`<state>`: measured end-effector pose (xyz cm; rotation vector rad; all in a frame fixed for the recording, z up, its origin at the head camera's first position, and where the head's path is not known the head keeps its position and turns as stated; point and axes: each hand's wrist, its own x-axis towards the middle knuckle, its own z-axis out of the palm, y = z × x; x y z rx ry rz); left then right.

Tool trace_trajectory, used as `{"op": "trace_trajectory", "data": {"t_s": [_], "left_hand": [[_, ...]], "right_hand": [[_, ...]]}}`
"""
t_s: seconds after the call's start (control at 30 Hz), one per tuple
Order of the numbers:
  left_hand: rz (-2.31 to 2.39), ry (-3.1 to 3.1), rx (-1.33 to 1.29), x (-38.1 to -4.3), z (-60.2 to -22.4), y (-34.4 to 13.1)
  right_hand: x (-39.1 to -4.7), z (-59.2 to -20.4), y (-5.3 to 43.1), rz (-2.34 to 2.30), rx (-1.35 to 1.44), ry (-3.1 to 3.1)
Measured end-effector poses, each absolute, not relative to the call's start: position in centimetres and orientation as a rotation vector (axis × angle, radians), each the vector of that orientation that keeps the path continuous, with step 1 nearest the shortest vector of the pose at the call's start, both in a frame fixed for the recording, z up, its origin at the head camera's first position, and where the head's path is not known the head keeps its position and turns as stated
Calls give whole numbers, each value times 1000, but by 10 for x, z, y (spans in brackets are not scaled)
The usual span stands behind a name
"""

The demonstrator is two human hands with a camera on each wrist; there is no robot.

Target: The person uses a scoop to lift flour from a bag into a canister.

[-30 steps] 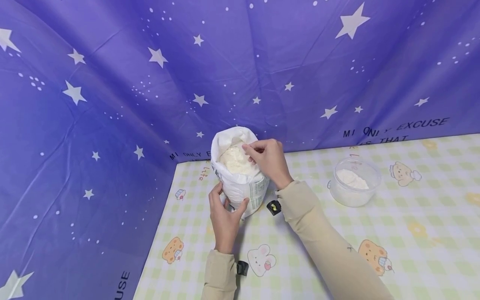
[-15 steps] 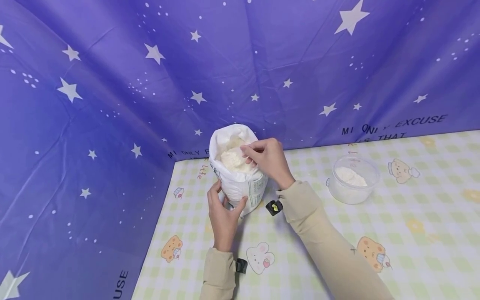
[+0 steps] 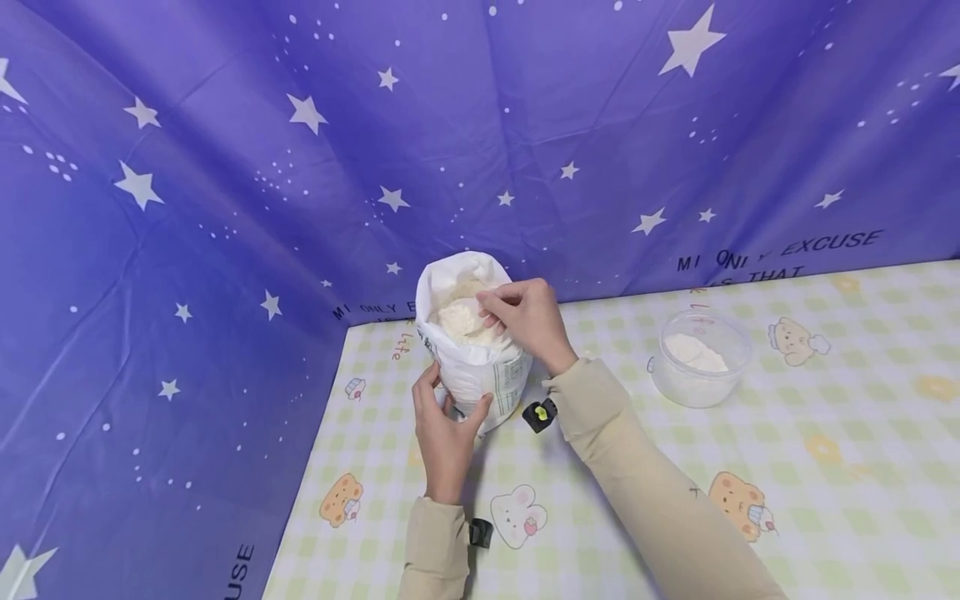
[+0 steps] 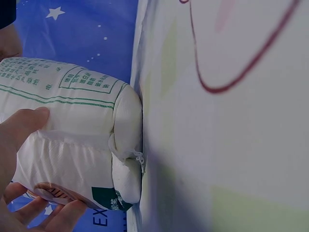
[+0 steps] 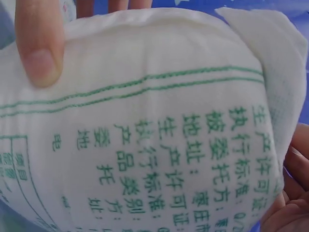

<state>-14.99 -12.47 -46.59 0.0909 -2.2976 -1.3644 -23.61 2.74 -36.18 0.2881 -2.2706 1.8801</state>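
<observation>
A white cloth flour bag [image 3: 480, 375] with green print stands upright, its mouth rolled open and pale flour [image 3: 459, 318] inside. My left hand [image 3: 446, 437] holds the bag low on its near side, thumb [image 4: 30, 121] on one face and fingers round the other. Over the bag's mouth, my right hand [image 3: 529, 321] reaches in from the right with thumb and forefinger pinched together. They pinch a pale, scoop-like thing that blends into the flour, beside a rounded heap; its shape is mostly hidden. The right wrist view shows the printed bag face and curled right fingers [image 5: 292, 188] at its rim.
A clear round plastic tub [image 3: 701, 387] partly filled with white powder stands to the right on the checked tablecloth [image 3: 622, 533]. A purple star-printed curtain [image 3: 450, 125] rises right behind the bag and along the left.
A rounded heap of flour now stands out by my right fingertips, with a deeper hollow behind it. The left hand keeps its hold on the bag; the view shifts slightly.
</observation>
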Motion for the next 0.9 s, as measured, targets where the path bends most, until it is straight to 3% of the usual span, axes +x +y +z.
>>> {"op": "trace_trajectory", "data": {"t_s": [0.47,0.9], "left_hand": [[-1378,-2307,116,-148,-466,-125],[-1383,-2294,93,-148,-465,-124]], "right_hand": [[-236,-370,37,2333,97,-1983],[-230,-367,53,2403,69,-1844]]}}
